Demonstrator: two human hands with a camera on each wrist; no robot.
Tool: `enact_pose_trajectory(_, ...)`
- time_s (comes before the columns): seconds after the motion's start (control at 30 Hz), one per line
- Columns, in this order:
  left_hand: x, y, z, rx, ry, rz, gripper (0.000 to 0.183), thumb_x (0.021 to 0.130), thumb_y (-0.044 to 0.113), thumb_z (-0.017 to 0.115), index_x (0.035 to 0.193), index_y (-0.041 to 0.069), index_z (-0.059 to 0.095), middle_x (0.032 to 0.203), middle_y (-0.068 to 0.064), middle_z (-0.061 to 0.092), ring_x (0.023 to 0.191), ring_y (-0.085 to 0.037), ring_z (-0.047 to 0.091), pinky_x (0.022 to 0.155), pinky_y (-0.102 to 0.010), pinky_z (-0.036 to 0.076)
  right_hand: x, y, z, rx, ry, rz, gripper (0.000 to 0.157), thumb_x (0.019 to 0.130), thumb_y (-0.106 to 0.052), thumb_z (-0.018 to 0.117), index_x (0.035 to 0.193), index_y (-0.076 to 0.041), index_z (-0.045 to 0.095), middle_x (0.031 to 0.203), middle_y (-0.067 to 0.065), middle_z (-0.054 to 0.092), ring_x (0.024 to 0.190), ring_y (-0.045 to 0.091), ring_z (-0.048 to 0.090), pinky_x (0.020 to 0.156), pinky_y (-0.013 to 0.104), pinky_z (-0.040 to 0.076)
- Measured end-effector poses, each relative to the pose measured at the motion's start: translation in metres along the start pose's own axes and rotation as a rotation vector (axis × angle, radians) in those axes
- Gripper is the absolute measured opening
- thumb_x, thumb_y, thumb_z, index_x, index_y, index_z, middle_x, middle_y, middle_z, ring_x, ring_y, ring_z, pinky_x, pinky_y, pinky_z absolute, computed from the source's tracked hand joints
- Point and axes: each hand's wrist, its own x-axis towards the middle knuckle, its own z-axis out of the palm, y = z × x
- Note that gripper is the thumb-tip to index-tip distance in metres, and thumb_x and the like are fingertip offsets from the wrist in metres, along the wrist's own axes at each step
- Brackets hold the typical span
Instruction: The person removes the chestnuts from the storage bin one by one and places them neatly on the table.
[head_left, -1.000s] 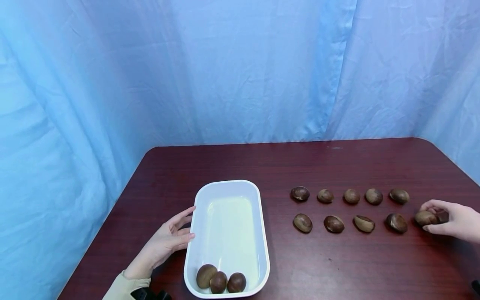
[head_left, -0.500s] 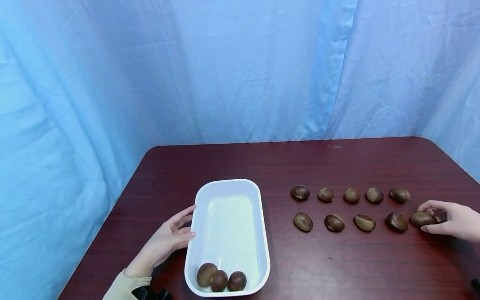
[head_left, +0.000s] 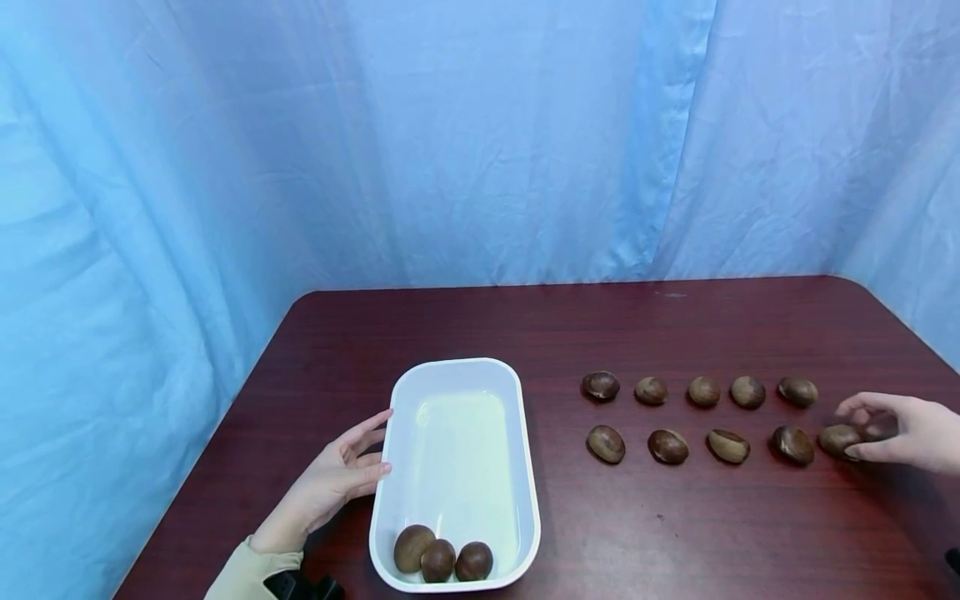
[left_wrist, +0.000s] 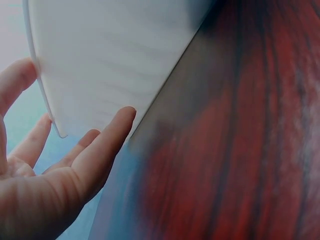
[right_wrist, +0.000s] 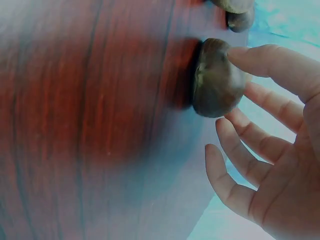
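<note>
A white tray (head_left: 468,467) has several fingers of my left hand (head_left: 337,475) resting along its left side, fingers fairly straight; the left wrist view has them spread against the tray's wall (left_wrist: 105,60). Inside, three brown chestnuts (head_left: 438,562) sit at the near end. On the right, my right hand (head_left: 911,433) is around the rightmost chestnut (head_left: 838,440) of the front row, which lies on the table. From the right wrist, the thumb tip overlaps the upper edge of this chestnut (right_wrist: 215,80), while the other fingers are loosely spread behind and below it.
Several more chestnuts form two rows on the dark red table (head_left: 675,525): a back row with one chestnut (head_left: 703,392) in its middle, and a front row including another chestnut (head_left: 728,447). Blue curtains (head_left: 487,142) hang behind and beside the table.
The right-hand chestnut has shifted left toward its row. My right hand's fingers have loosened around it and the hand has drawn back slightly. The left hand and tray stay put.
</note>
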Motion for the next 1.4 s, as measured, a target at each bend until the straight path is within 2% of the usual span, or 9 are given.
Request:
enact_pose_trajectory(0.03,0.000,0.000,0.000,-0.001,0.000,-0.001,0.079,0.089,0.007,0.064,0.152,0.006,0.015,0.145,-0.024,0.030,0.105,-0.009,0.062,0.084,-0.029,0.053,0.001,0.002,0.001,0.000,-0.003,0.000,0.038,0.072,-0.005,0.076,0.102,0.007,0.056,0.085,0.007,0.048,0.076,0.024,0.058,0.059,0.035,0.046)
enact_pose_trajectory(0.07,0.000,0.000,0.000,0.000,0.000,-0.001,0.079,0.089,0.007,0.064,0.152,0.006,0.015,0.145,-0.024,0.030,0.105,-0.009,0.062,0.084,-0.029,0.053,0.002,0.007,0.005,-0.006,0.006,-0.009,0.041,0.076,-0.020,0.078,0.102,0.004,0.056,0.085,0.005,0.048,0.075,0.017,0.058,0.057,0.032,0.045)
enact_pose_trajectory(0.23,-0.001,0.000,0.000,-0.004,0.000,0.000,0.079,0.089,0.007,0.064,0.151,0.005,0.015,0.144,-0.023,0.032,0.105,-0.009,0.062,0.083,-0.029,0.054,0.005,0.010,0.008,-0.054,0.013,-0.039,0.040,0.075,-0.023,0.078,0.102,-0.001,0.058,0.085,0.003,0.048,0.064,-0.003,0.041,0.053,0.026,0.036)
enact_pose_trajectory(0.27,-0.001,0.000,0.001,-0.005,0.000,0.001,0.079,0.089,0.007,0.064,0.151,0.005,0.015,0.144,-0.023,0.032,0.105,-0.009,0.062,0.083,-0.029,0.054,0.004,0.006,0.006,-0.076,0.020,-0.046,0.039,0.075,-0.023,0.078,0.101,-0.001,0.058,0.085,0.003,0.049,0.065,0.000,0.041,0.053,0.026,0.035)
enact_pose_trajectory(0.3,-0.001,0.000,0.001,-0.006,0.001,0.001,0.079,0.089,0.007,0.064,0.151,0.005,0.015,0.144,-0.022,0.033,0.105,-0.009,0.062,0.083,-0.029,0.054,0.003,-0.002,0.001,-0.088,0.012,-0.044,0.036,0.071,-0.007,0.077,0.101,0.001,0.059,0.086,0.006,0.050,0.067,0.005,0.044,0.054,0.027,0.035)
enact_pose_trajectory(0.5,-0.001,0.000,0.001,-0.006,0.010,-0.002,0.079,0.089,0.008,0.064,0.151,0.006,0.016,0.144,-0.023,0.033,0.105,-0.009,0.062,0.083,-0.029,0.054,0.007,-0.028,-0.010,-0.138,0.038,-0.075,0.039,0.071,-0.007,0.077,0.104,0.005,0.059,0.093,0.018,0.057,0.072,0.020,0.050,0.054,0.030,0.037)
enact_pose_trajectory(0.7,-0.001,0.000,0.001,-0.009,0.008,-0.002,0.079,0.089,0.008,0.064,0.152,0.006,0.016,0.145,-0.025,0.030,0.106,-0.009,0.062,0.084,-0.029,0.053,0.011,-0.056,-0.005,-0.147,0.087,-0.194,0.037,0.072,-0.012,0.078,0.104,-0.003,0.062,0.095,0.008,0.059,0.070,0.008,0.047,0.055,0.025,0.036)
enact_pose_trajectory(1.0,-0.001,0.000,0.002,-0.002,0.014,-0.001,0.079,0.088,0.008,0.065,0.151,0.006,0.016,0.146,-0.027,0.028,0.105,-0.010,0.062,0.084,-0.030,0.054,0.022,-0.103,0.008,-0.082,0.143,-0.451,0.036,0.068,-0.012,0.083,0.099,-0.014,0.065,0.097,-0.005,0.059,0.080,0.006,0.055,0.060,0.026,0.047)
enact_pose_trajectory(1.4,-0.002,0.001,0.002,0.004,0.011,0.012,0.079,0.089,0.008,0.064,0.151,0.005,0.016,0.146,-0.027,0.027,0.105,-0.009,0.062,0.084,-0.029,0.053,0.043,-0.177,0.019,-0.003,0.027,-0.590,0.026,0.079,-0.012,0.074,0.103,-0.016,0.064,0.099,-0.004,0.059,0.085,0.013,0.058,0.066,0.029,0.049)
